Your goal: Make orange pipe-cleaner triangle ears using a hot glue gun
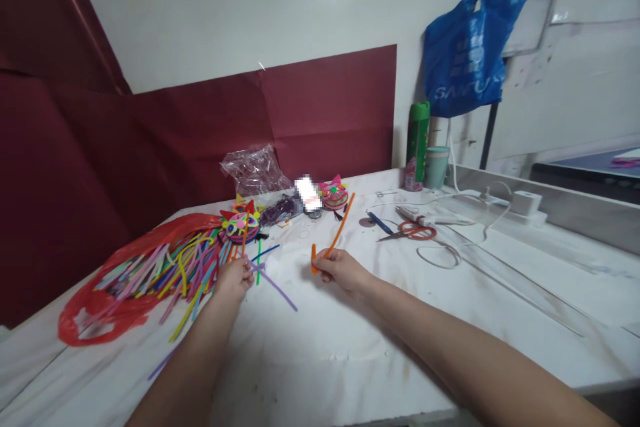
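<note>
Orange pipe cleaner [342, 226], slim and slightly curved, slants upward.

Pipe cleaners [173, 273] on bag [123, 317], L side of tbl [325, 377]; scissors [419, 231] R; spray can [418, 143] + cup [437, 168] behind scissors.

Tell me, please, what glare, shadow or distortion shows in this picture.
Head view, top: bright glare on the wall; head view, lower right: the right forearm looks stretched, with soft shadow beneath; head view, centre: a pixelated white patch.

Blurry txt [461, 91], prob. "SANFU", on blue plastic bag [465, 47]
</note>
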Demonstrator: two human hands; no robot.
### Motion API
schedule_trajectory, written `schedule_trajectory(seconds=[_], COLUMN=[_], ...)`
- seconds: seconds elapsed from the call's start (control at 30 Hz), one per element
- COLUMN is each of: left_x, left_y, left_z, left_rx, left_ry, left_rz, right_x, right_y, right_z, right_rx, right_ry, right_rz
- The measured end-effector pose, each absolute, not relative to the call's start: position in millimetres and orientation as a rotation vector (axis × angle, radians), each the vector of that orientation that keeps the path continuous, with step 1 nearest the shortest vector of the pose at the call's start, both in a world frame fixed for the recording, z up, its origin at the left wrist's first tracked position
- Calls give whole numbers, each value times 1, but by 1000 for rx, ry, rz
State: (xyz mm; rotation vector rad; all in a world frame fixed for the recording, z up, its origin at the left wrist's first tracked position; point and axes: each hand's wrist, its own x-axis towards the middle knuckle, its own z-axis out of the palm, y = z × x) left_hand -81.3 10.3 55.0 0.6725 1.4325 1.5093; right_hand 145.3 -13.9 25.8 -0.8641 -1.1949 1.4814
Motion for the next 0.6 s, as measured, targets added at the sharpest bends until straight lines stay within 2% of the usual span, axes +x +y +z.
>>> schedule_trajectory(seconds=[0.13,0.23,0.3,0.43,0.6], left_x=[-42,-13,-2,-8,-23], left_y=[-19,-38,-43,-39,-33], left_z=[53,47,42,33,26], left_rx=[919,1260,1341,1298,1363], left_ry=[1295,1141,1072,997,991], left_rz=[1444,1152,1168,1248,1018], right_x=[140,134,133,137,140], right_y=[-18,-24,-27,-25,-20], right_z=[23,21,22,25,22], right_rx=[-857,-827,-768,-605,-642], right_ry=[-1212,-1269,-1299,-1421,-1502], right_rz=[1392,1314,1317,1371,1425])
